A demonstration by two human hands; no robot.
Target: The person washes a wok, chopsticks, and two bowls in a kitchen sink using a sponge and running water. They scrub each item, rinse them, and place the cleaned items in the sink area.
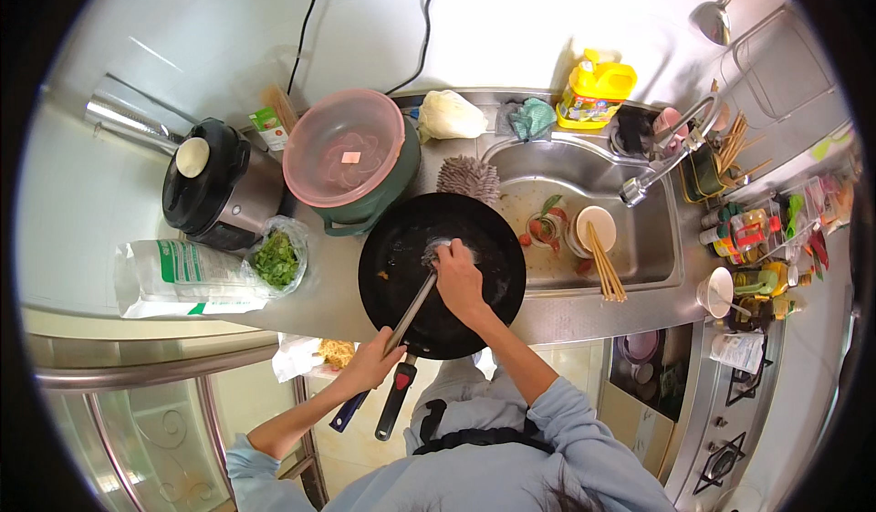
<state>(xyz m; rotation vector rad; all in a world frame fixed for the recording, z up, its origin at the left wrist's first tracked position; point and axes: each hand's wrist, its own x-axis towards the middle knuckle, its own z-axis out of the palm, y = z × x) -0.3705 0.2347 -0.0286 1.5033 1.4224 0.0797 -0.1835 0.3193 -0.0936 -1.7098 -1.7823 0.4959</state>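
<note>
A black wok (390,238) rests at the counter's front edge, overlapping the sink's left side. Its black handle (392,409) with a red inset points towards me. My left hand (373,361) grips the metal shaft of a long-handled utensil (415,309), whose handle ends in dark blue. The utensil's far end reaches into the wok, beneath my right hand (457,276). Between the fingers of my right hand is a greyish scrubber (432,252), pressed at the utensil's head. Wet spots and an orange food scrap lie on the wok's inner surface.
The steel sink (616,170) right of the wok holds food scraps, stacked bowls (595,228) and chopsticks (606,265). A green basin (383,207) under a pink one (342,149) stands behind the wok. Leafy greens (275,259) sit left, near an electric cooker (219,183). A faucet (671,149) overhangs the sink.
</note>
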